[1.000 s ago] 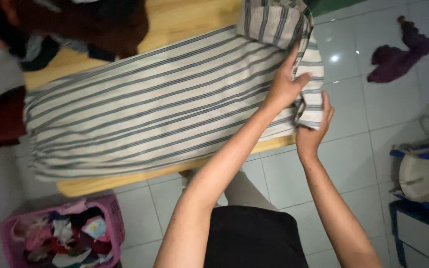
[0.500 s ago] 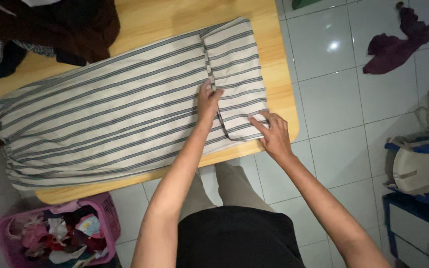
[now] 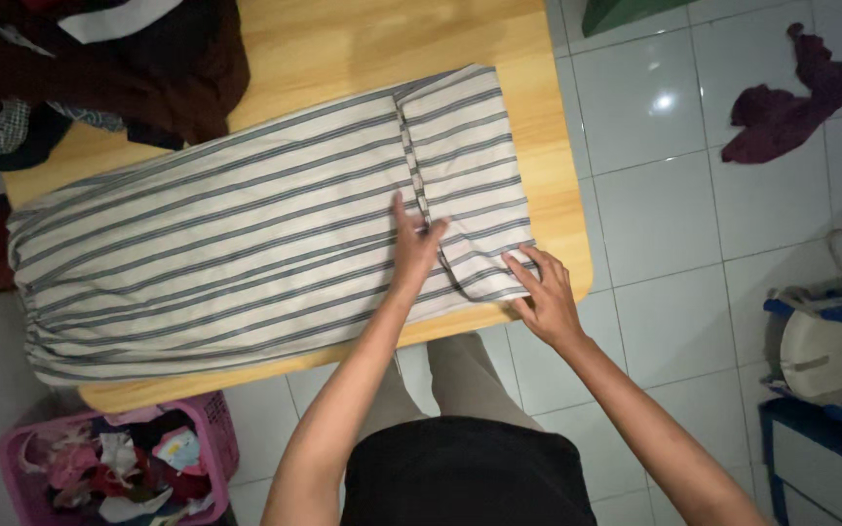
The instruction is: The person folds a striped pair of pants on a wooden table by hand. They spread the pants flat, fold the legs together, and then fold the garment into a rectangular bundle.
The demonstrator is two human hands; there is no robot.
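Note:
A grey and white striped garment point(image 3: 226, 253) lies spread across a wooden table point(image 3: 548, 146), its right end folded back over itself. My left hand point(image 3: 411, 244) rests flat on the cloth beside the edge of that folded flap, fingers apart. Near the table's front edge, my right hand point(image 3: 543, 297) presses flat on the flap's lower right corner. Neither hand grips the cloth.
A pile of dark clothes point(image 3: 99, 68) sits on the table's far left. A pink basket point(image 3: 109, 468) of mixed laundry stands on the tiled floor below the table. A purple rag point(image 3: 791, 97) lies on the floor at right, near a white appliance point(image 3: 830, 341).
The raised right end of the garment has come down as a fold on the table. Both hands let go of it and now lie flat on the cloth.

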